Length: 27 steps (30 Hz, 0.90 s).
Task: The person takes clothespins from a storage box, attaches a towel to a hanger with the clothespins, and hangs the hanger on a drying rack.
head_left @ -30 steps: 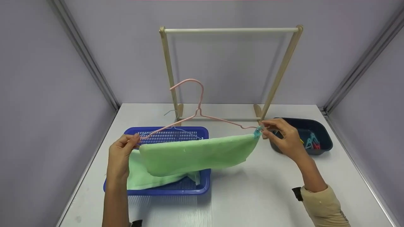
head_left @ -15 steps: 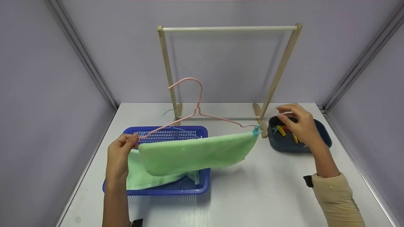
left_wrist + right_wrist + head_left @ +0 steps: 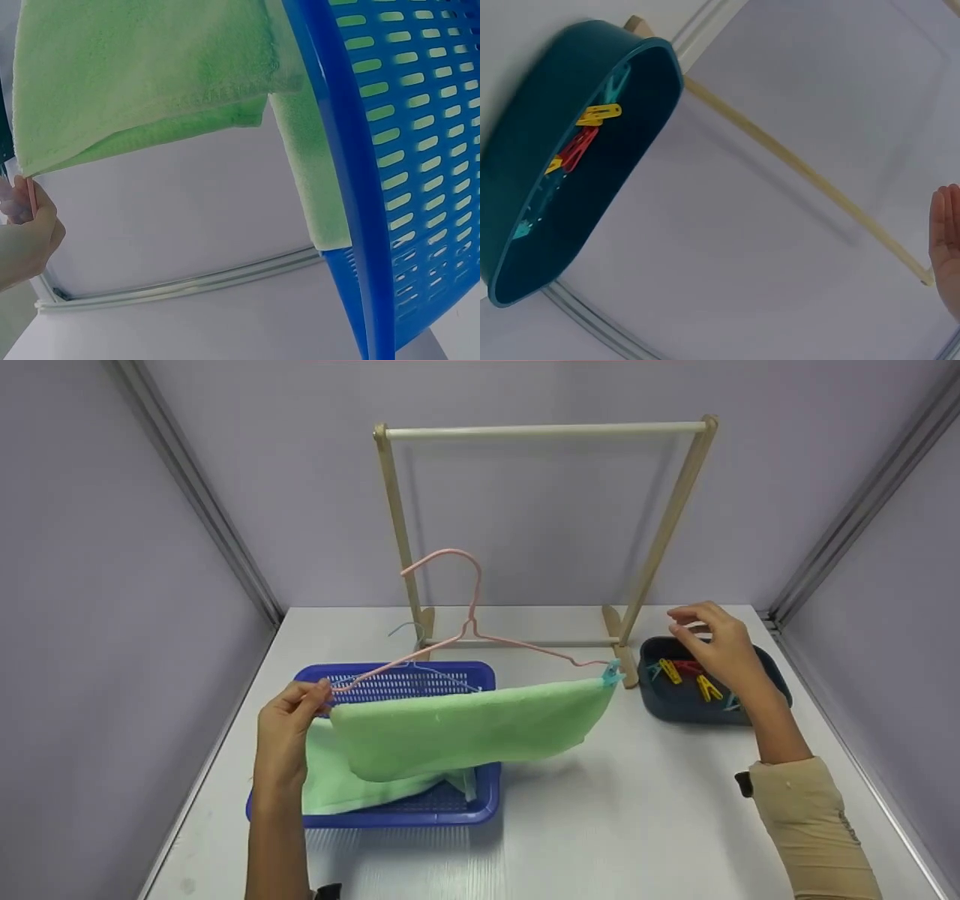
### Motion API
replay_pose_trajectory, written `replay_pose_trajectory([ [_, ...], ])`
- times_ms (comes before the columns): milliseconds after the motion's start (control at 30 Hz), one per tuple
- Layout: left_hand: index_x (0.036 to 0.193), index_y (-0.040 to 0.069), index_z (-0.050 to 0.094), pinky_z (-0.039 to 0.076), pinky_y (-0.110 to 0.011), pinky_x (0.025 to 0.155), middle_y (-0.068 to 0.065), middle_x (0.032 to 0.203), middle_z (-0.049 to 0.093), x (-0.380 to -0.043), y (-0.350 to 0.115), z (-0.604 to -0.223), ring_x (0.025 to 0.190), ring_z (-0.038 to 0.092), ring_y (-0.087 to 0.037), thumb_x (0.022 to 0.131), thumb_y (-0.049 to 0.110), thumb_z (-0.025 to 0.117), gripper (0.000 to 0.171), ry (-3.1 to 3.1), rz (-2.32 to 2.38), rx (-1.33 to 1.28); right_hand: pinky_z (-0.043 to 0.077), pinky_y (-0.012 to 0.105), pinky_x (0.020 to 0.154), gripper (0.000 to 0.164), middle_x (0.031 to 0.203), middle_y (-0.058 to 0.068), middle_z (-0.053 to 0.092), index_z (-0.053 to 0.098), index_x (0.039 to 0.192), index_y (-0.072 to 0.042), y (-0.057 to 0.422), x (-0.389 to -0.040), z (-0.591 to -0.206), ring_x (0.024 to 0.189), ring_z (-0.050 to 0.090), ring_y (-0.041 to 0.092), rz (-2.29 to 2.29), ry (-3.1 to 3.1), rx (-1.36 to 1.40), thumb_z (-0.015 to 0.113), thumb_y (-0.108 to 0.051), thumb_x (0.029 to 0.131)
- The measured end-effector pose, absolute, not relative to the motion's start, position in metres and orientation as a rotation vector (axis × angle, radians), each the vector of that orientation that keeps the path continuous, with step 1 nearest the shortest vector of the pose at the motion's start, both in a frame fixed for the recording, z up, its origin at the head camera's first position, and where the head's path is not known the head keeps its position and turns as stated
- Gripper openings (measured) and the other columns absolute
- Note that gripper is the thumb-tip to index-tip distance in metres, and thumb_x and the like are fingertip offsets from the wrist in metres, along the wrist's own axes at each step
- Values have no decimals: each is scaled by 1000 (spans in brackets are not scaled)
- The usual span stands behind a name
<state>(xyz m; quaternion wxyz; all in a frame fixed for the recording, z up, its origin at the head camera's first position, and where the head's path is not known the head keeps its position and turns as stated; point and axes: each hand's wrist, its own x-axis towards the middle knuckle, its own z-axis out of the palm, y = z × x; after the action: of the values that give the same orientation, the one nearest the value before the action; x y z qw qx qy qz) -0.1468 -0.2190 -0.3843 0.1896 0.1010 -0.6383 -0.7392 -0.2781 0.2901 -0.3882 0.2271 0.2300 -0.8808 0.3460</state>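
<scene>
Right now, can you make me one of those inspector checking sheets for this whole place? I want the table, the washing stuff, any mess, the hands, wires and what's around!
Surface: white table, bearing a blue basket and a dark box.
Job's things: pink hanger with a green towel; one blue clothespin at the towel's right end. More pins, including yellow and red, lie in the box.
Clutter: nothing seen.
Left hand: pinches the hanger's end.
Right hand: by the box, holding nothing I can see.
Cables: nothing seen.
Surroundings: a rack with a white bar, pale walls behind.
</scene>
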Motion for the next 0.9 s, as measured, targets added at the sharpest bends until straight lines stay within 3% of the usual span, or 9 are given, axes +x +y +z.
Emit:
replay_pose_trajectory([
  [300,71,2,64,43,-25,70,-2,71,57,-144,-221,-383,66,52,-14,88,6,62,17,-1805,-2061,311,38,5,74,19,99,15,58,62,105,3,301,-290,-394,89,56,25,914,-2515,613,60,-9,90],
  [433,70,2,63,43,-26,69,-2,70,57,-145,-222,-382,66,51,-14,88,6,62,18,-1807,-2041,299,40,9,74,20,99,17,58,61,104,4,305,-295,-392,89,56,26,904,-2547,590,60,-10,90],
  [533,70,1,63,43,-26,69,-2,69,57,-144,-223,-382,66,51,-15,88,6,62,18,-1805,-2041,291,47,25,77,21,100,17,57,61,105,4,307,-299,-393,90,55,28,893,-2586,569,60,-11,90],
  [667,71,0,63,43,-25,69,-3,70,56,-143,-224,-382,66,51,-15,88,7,63,18,-1800,-2047,298,46,46,78,21,100,20,56,60,105,5,308,-304,-396,91,55,32,900,-2636,553,59,-11,91],
  [900,69,2,63,43,-25,70,-3,69,56,-141,-224,-383,66,51,-15,87,7,64,19,-1785,-2078,310,45,50,80,26,103,22,54,57,108,7,316,-314,-407,93,54,37,886,-2731,520,56,-14,93],
])
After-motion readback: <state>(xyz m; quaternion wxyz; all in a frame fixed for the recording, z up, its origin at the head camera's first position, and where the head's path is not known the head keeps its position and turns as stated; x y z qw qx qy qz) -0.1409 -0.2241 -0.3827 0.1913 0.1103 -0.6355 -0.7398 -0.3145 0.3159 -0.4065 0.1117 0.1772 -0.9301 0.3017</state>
